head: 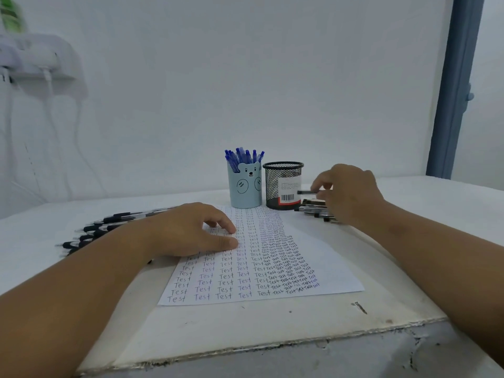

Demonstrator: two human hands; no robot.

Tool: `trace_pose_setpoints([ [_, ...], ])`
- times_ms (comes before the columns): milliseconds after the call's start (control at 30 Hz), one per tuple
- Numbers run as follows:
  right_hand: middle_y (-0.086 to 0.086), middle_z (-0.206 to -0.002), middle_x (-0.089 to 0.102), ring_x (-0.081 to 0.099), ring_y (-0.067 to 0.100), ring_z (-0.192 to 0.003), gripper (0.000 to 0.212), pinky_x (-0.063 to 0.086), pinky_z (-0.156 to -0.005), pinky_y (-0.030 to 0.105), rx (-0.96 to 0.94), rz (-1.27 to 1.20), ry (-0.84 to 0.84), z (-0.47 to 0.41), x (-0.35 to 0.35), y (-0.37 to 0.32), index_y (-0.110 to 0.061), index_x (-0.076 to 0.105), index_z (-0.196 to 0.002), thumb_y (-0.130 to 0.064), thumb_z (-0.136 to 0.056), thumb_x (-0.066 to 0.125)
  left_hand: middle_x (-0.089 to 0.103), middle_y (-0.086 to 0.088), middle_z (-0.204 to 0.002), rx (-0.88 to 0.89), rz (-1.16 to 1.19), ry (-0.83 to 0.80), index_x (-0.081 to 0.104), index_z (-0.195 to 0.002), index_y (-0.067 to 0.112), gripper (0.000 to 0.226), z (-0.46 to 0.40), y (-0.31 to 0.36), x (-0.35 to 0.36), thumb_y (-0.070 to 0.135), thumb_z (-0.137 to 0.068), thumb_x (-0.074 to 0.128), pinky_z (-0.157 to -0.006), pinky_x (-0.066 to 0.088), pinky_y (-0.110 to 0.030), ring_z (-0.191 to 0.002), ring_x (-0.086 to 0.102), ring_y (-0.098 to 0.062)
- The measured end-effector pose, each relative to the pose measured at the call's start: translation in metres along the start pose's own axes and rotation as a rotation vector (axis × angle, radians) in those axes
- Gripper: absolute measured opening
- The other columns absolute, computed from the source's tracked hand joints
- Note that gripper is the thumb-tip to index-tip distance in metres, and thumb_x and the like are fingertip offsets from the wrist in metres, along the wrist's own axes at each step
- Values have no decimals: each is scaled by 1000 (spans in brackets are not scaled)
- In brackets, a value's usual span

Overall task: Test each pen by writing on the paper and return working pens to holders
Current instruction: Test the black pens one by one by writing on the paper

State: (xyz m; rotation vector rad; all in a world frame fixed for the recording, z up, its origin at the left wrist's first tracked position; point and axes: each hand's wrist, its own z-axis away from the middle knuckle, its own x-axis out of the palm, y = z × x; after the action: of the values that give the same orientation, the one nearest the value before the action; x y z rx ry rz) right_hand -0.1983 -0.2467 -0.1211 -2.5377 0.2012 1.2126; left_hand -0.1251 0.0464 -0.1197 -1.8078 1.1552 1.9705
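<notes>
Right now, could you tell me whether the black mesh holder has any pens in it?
It looks empty: no pens rise above the black mesh holder's rim, unlike the blue bear holder beside it, packed with blue pens.

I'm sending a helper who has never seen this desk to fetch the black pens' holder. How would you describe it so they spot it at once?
Look at the far end of the sheet of paper covered in the word "Test", where two cups stand side by side near the wall. Take the right one, the black mesh holder. Unlike the light blue bear-face cup full of blue pens, it is see-through wire with a white barcode label.
</notes>
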Motion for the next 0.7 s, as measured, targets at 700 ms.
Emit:
trace_pose_setpoints([
  [700, -16, -101, 68, 60, 5, -95, 20, 39, -98, 35, -188, -138, 51, 16, 6, -21, -29, 74, -101, -21, -98, 55, 70, 22, -97, 31, 15, 278, 75, -94, 36, 7, -1, -21, -19, 35, -94, 68, -73, 39, -8, -94, 62, 7],
])
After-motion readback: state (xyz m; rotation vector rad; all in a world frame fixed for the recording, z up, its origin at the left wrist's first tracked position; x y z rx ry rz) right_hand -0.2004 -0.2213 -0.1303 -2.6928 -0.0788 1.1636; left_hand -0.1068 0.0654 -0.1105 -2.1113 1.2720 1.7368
